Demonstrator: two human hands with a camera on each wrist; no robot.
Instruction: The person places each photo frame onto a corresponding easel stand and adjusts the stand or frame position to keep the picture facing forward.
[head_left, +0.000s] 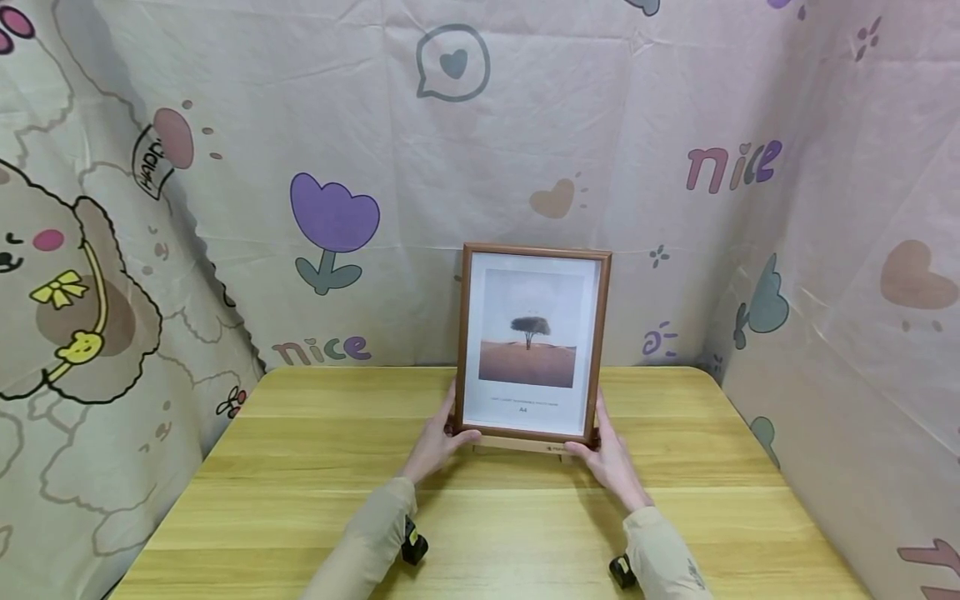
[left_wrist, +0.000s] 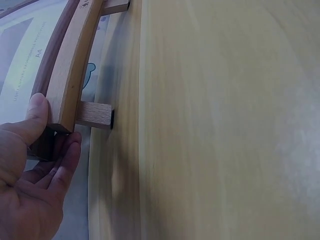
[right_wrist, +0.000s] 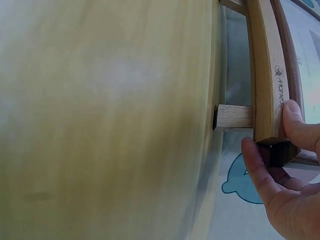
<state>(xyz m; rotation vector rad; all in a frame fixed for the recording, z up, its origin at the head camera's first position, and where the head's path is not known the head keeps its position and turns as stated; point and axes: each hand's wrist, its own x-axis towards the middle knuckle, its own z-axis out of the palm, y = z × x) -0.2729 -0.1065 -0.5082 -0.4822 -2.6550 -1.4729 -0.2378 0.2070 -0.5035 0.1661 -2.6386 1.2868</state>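
Observation:
A brown-edged picture frame (head_left: 528,342) with a print of a lone tree stands upright, leaning slightly back, on the light wooden ledge (head_left: 521,444) of a stand. My left hand (head_left: 437,440) grips its lower left corner, thumb over the front and fingers curling behind and below. At the lower right corner, my right hand (head_left: 611,457) holds it the same way. Both wrist views show each thumb at the joint of frame and ledge. Short wooden feet (left_wrist: 95,114) with dark tips jut from under the ledge, one also visible as a foot (right_wrist: 235,116) in the right wrist view.
The wooden table (head_left: 337,517) spreads around the stand, with its back edge just behind. A patterned cloth backdrop (head_left: 465,167) hangs behind the table and along both sides. Black wrist devices (head_left: 414,542) sit at both sleeves.

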